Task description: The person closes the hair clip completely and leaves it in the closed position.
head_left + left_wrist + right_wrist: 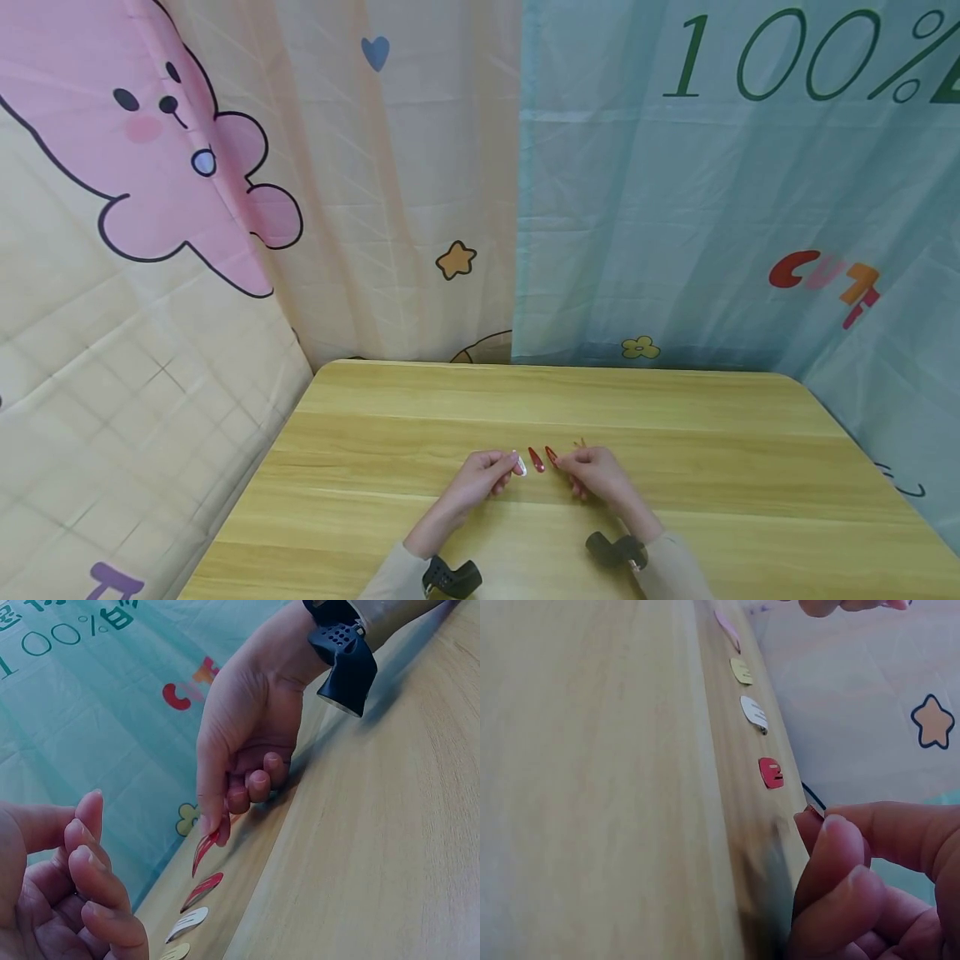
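Observation:
My right hand [596,473] pinches a red snap hair clip [202,851] between thumb and forefinger; in the right wrist view the fingers hide most of it. A second red hair clip [771,772] lies on the wooden table. Beside it are a white hair clip [754,712], a yellow one [741,671] and a pink one [727,630], in a row. My left hand [480,479] hovers near the white clip, its fingers loosely bent and holding nothing [71,885]. In the head view it hides the yellow and pink clips.
Just behind my right hand, a small orange-brown thing [581,443] shows partly; its kind is unclear. The wooden table [360,467] ends at printed curtains [420,167] at the back and sides. A dark camera [452,577] is strapped to each wrist.

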`<state>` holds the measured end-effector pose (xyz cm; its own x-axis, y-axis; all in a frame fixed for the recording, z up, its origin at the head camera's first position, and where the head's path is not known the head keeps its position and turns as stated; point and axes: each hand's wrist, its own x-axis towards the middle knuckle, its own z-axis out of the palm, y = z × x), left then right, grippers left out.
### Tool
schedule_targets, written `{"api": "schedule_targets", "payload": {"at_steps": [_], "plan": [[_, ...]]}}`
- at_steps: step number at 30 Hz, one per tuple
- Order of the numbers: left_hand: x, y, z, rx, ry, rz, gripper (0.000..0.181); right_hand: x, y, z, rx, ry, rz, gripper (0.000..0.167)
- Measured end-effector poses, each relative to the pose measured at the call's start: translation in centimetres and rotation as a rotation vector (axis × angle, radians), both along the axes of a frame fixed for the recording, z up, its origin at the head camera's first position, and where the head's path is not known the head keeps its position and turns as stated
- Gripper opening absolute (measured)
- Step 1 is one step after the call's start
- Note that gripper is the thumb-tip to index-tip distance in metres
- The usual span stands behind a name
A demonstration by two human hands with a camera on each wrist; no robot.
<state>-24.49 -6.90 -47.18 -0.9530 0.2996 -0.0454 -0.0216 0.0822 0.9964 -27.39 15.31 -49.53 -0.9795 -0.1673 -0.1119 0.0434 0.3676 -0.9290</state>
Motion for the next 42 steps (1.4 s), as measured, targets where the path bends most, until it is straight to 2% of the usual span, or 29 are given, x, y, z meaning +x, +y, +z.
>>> {"api": "schedule_targets", "payload": {"at_steps": [5, 12, 18, 25, 33, 42], "plan": [[-0.2, 0.0, -0.6, 0.004, -0.007, 0.002, 0.039, 0.1, -0.1, -0.2, 0.018, 0.011, -0.003, 0.019], [-0.7, -0.1, -1.3, -0.008, -0.010, -0.005, 0.041, 0.0, -0.5, -0.2, 0.049, -0.005, -0.055, 0.020], [-0.5, 0.0, -1.0, -0.009, -0.009, -0.003, 0.039, 0.1, -0.7, -0.1, 0.072, -0.012, -0.098, 0.018], [-0.1, 0.1, -0.3, -0.016, 0.001, -0.005, 0.037, 0.0, -0.7, -0.4, 0.079, 0.008, -0.114, 0.015], [-0.6, 0.1, -1.3, -0.014, -0.002, -0.008, 0.041, -0.1, -0.6, -0.8, 0.051, 0.067, -0.085, 0.015], [-0.5, 0.1, -1.2, -0.013, -0.005, -0.012, 0.040, -0.3, -0.5, -0.9, 0.028, 0.012, -0.111, 0.013]]}}
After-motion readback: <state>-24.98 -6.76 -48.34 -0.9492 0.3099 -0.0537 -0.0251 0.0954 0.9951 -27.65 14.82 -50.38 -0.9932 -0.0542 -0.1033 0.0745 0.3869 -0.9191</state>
